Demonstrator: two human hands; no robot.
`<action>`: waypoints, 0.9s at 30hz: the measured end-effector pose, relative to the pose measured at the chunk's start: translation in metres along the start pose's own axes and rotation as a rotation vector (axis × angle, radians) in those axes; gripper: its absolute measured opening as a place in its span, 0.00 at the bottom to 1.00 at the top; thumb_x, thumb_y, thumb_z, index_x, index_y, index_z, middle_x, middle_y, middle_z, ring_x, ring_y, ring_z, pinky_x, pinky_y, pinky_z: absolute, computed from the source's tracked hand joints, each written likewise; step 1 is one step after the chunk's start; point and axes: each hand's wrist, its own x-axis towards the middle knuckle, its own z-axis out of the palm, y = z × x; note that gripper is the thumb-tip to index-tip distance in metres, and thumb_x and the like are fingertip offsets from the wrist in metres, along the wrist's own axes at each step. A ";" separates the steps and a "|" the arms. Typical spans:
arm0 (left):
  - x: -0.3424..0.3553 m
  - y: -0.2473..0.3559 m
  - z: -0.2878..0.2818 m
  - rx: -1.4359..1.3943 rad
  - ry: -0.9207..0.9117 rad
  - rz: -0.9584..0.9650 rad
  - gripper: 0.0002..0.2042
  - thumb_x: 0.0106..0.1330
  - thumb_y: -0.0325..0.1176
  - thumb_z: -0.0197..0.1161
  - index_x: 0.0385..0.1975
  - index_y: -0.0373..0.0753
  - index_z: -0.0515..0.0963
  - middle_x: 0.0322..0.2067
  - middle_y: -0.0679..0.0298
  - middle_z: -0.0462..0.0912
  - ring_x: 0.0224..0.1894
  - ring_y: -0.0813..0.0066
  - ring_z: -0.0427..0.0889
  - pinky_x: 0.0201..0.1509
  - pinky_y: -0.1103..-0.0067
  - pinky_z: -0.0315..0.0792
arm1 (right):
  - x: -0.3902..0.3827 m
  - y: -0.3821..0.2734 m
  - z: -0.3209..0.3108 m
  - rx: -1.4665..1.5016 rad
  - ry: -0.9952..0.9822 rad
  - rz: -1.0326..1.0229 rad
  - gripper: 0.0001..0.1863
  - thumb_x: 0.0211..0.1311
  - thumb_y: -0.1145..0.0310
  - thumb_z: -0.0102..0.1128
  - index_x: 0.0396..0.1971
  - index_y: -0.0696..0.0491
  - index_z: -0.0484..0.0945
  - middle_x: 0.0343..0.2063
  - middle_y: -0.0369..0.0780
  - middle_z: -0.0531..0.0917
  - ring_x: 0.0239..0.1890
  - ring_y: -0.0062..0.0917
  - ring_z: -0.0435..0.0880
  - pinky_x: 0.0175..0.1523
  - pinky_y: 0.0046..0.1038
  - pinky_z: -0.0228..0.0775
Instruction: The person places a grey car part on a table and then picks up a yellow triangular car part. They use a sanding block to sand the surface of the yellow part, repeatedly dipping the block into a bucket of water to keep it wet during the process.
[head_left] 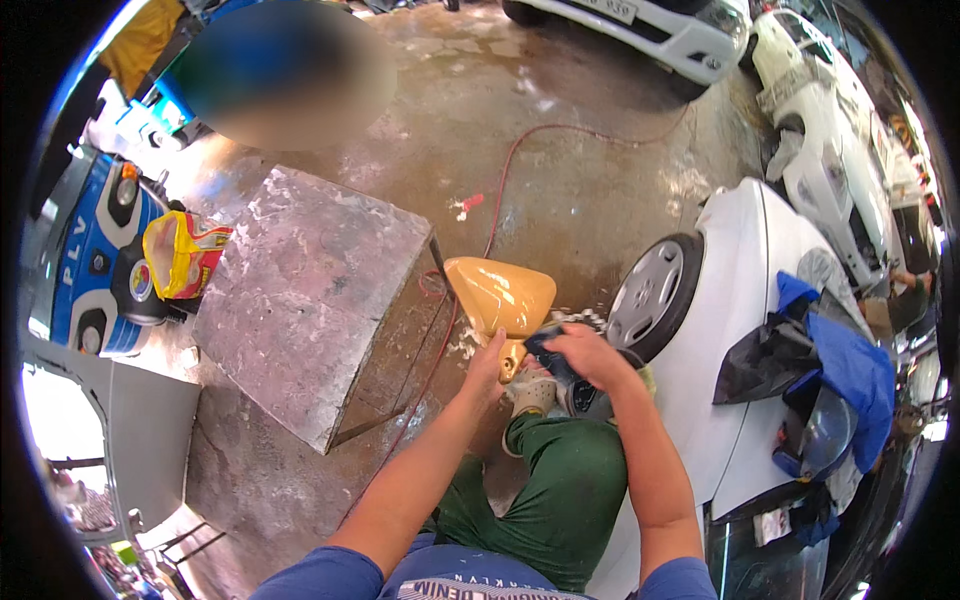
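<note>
A glossy yellow-orange painted panel (500, 292), broad at its far end and narrowing to a neck with a small hole, is held out in front of my legs. My left hand (489, 362) is closed around its near left edge by the neck. Against the right side of that neck, my right hand (590, 354) grips a dark, cloth-like piece (556, 352). The exact kind of the dark piece cannot be made out. My right fingertips are partly hidden by it.
A worn, paint-spotted table (315, 300) stands to my left, with a yellow-and-red bag (180, 255) beyond it. A white car (735, 300) is close on my right, its wheel (655, 297) near my hands. A red hose (513, 165) snakes across the floor.
</note>
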 end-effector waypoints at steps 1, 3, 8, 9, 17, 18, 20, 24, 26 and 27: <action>0.005 0.004 0.007 -0.021 -0.007 -0.001 0.19 0.76 0.43 0.49 0.56 0.35 0.68 0.48 0.55 0.80 0.46 0.63 0.83 0.44 0.69 0.81 | 0.004 -0.009 0.016 -0.444 0.085 -0.150 0.14 0.65 0.71 0.54 0.45 0.63 0.79 0.35 0.45 0.86 0.34 0.30 0.86 0.39 0.29 0.77; -0.027 0.040 0.064 -0.058 -0.050 0.018 0.16 0.76 0.40 0.51 0.54 0.36 0.69 0.45 0.58 0.80 0.45 0.68 0.83 0.45 0.73 0.80 | 0.003 -0.030 0.042 -0.941 0.226 -0.289 0.14 0.67 0.71 0.52 0.48 0.60 0.78 0.36 0.42 0.86 0.34 0.25 0.85 0.38 0.26 0.74; -0.064 0.094 0.070 0.001 -0.084 0.267 0.14 0.71 0.27 0.54 0.55 0.34 0.71 0.46 0.56 0.81 0.45 0.66 0.83 0.50 0.71 0.78 | -0.015 -0.053 0.105 -0.521 0.469 -0.490 0.13 0.71 0.71 0.50 0.50 0.59 0.76 0.38 0.39 0.84 0.32 0.18 0.81 0.36 0.20 0.70; -0.076 0.109 0.064 0.048 -0.087 0.299 0.14 0.71 0.27 0.54 0.55 0.33 0.71 0.47 0.55 0.81 0.46 0.65 0.83 0.51 0.70 0.78 | -0.017 -0.048 0.119 -0.205 0.500 -0.479 0.12 0.73 0.70 0.49 0.50 0.58 0.76 0.38 0.37 0.82 0.32 0.16 0.81 0.34 0.19 0.70; -0.163 0.159 0.010 0.014 0.081 0.355 0.19 0.74 0.38 0.54 0.59 0.36 0.68 0.52 0.59 0.79 0.49 0.68 0.81 0.52 0.70 0.76 | -0.009 0.026 0.163 -0.861 0.612 -0.800 0.20 0.63 0.75 0.53 0.55 0.58 0.74 0.44 0.46 0.77 0.45 0.40 0.78 0.52 0.39 0.71; -0.176 0.157 0.013 -0.005 0.114 0.370 0.19 0.76 0.40 0.52 0.60 0.36 0.67 0.53 0.59 0.78 0.50 0.68 0.81 0.53 0.70 0.76 | -0.012 0.018 0.183 -0.891 0.596 -0.889 0.21 0.60 0.76 0.54 0.55 0.58 0.74 0.45 0.47 0.77 0.47 0.42 0.76 0.53 0.40 0.69; -0.200 0.152 0.020 0.054 0.075 0.429 0.21 0.78 0.44 0.47 0.62 0.37 0.64 0.56 0.59 0.75 0.55 0.67 0.77 0.58 0.69 0.73 | -0.023 0.008 0.215 -0.972 0.532 -0.997 0.23 0.56 0.76 0.55 0.55 0.58 0.74 0.47 0.46 0.75 0.51 0.43 0.74 0.56 0.41 0.67; -0.236 0.144 0.031 -0.043 -0.042 0.534 0.21 0.78 0.43 0.45 0.64 0.38 0.62 0.58 0.58 0.73 0.60 0.64 0.74 0.64 0.66 0.69 | -0.043 0.002 0.245 -1.087 0.428 -1.077 0.27 0.51 0.76 0.57 0.56 0.56 0.76 0.48 0.42 0.74 0.53 0.40 0.72 0.57 0.41 0.65; -0.267 0.149 0.040 -0.160 -0.091 0.523 0.21 0.78 0.43 0.45 0.63 0.38 0.63 0.59 0.57 0.73 0.60 0.64 0.74 0.64 0.66 0.69 | -0.062 -0.011 0.245 -1.134 0.381 -1.118 0.28 0.48 0.78 0.57 0.55 0.54 0.77 0.49 0.41 0.74 0.54 0.39 0.72 0.59 0.40 0.64; -0.276 0.153 0.043 -0.137 -0.101 0.516 0.21 0.78 0.43 0.45 0.63 0.37 0.63 0.59 0.57 0.73 0.60 0.64 0.74 0.64 0.66 0.69 | -0.068 -0.015 0.245 -1.157 0.357 -1.157 0.28 0.48 0.77 0.57 0.55 0.54 0.77 0.48 0.41 0.74 0.54 0.38 0.72 0.59 0.40 0.64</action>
